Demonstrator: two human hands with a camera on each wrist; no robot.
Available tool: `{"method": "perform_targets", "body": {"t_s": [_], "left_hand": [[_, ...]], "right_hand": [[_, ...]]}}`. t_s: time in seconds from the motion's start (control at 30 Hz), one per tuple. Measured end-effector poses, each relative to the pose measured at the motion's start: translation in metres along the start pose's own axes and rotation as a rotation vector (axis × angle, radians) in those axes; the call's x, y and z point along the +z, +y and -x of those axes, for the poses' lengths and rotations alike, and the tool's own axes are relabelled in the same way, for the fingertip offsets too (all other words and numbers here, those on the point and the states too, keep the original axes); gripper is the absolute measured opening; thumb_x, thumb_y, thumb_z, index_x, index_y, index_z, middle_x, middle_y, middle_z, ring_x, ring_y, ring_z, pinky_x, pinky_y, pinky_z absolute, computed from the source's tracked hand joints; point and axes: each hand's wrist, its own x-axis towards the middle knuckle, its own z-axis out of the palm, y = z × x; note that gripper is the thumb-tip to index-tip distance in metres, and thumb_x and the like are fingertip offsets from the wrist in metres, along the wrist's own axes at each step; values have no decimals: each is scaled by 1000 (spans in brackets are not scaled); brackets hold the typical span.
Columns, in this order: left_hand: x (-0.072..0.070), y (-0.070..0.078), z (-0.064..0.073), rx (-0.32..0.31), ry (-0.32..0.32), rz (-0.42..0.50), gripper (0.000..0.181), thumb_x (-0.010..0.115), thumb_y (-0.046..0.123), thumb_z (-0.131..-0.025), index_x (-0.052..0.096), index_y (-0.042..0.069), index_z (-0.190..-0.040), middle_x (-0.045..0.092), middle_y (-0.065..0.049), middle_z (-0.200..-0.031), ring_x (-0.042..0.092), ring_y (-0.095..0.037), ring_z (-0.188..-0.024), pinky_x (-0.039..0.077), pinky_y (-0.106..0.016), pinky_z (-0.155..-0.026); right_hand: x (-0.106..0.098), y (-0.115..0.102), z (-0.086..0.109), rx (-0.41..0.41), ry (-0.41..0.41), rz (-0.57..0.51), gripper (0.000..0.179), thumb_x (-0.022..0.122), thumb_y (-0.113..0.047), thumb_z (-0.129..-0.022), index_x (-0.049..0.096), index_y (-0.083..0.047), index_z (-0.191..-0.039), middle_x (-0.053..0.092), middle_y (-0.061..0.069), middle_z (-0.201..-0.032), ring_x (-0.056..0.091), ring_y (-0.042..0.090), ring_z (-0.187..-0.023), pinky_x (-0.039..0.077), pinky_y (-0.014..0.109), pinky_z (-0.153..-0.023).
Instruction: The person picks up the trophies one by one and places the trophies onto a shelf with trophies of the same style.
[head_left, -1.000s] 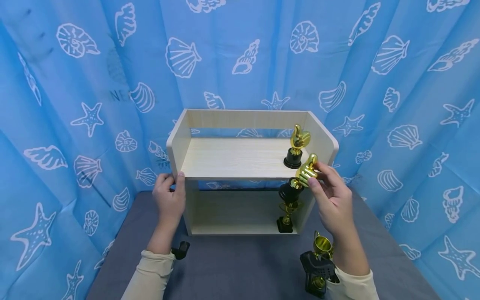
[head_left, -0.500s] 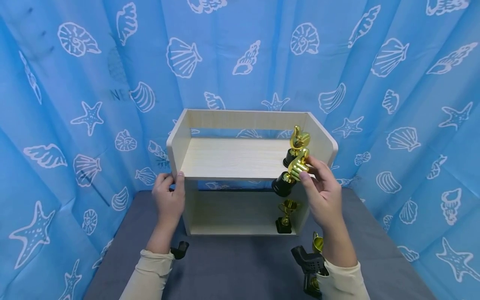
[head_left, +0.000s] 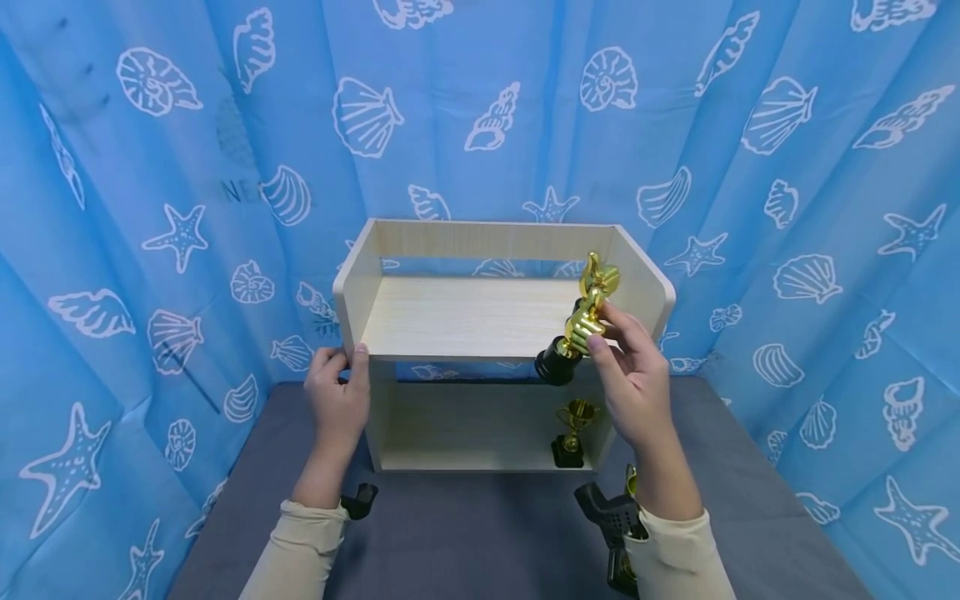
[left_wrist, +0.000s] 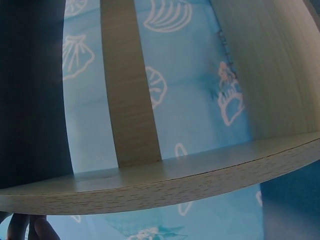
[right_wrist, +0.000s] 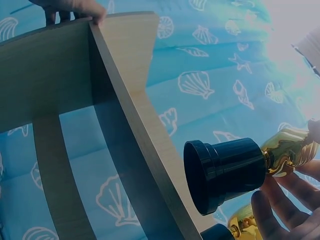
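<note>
A: Where is the thumbs-up trophy being held?

B: Near the right end of the upper board, at its front edge. It is tilted, with the black base pointed left and downward. Whether the board is touched by it cannot be told.

A: And the hands?

B: The gold figure is pinched between thumb and fingers of the right hand. The left side of the shelf unit is gripped by the left hand.

A: How is it likely to handle?

B: It can probably be treated as light and stiff, perhaps plastic, though the weight cannot be seen. The gold finish is smooth and shiny, so some slipping or twisting in the pinch should be expected.

A: Is the figure the best place to take hold?

B: It is a fair one, since the base is left free underneath. The narrow neck should be spared any bending, as it may be the weakest point. For a steadier grip, the base could be held by its sides. Care is also needed around the matching trophy just behind, which could be knocked.
</note>
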Motion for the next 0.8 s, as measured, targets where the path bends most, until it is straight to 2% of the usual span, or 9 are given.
{"method": "perform_targets", "body": {"t_s": [0.17,0.37,0.63,0.8], "left_hand": [[-1,1,1,-5,-7,-6,40,65,29,-106,78,-6,-92,63,-19,-101,65,-28,-89,43,-16,-69],[-1,2,1,4,-9,-15,39,65,28,-106,78,-7,-93,63,-20,-101,65,-29,-88,47,-22,-69],[0,1,0,4,8,-13,40,66,29,-106,79,-7,-94,64,-20,-101,65,-28,-87,41,-10,-69],[1,1,0,-7,4,-14,40,65,29,-106,79,-7,-96,63,-19,-101,64,-28,-88,41,-9,-69]], "right_hand": [[3,3,-4,0,-2,-16,45,54,11,-102,53,12,-147,62,-1,-138,65,10,-118,55,16,-95],[5,5,-7,34,-2,8,45,54,9,-103,53,10,-148,62,-2,-138,64,10,-117,54,15,-96],[8,7,-13,75,-24,33,47,56,6,-104,53,4,-151,59,2,-142,63,14,-118,54,16,-99],[12,8,-17,81,-47,42,48,55,6,-105,52,4,-152,56,7,-143,63,13,-120,53,17,-101]]}}
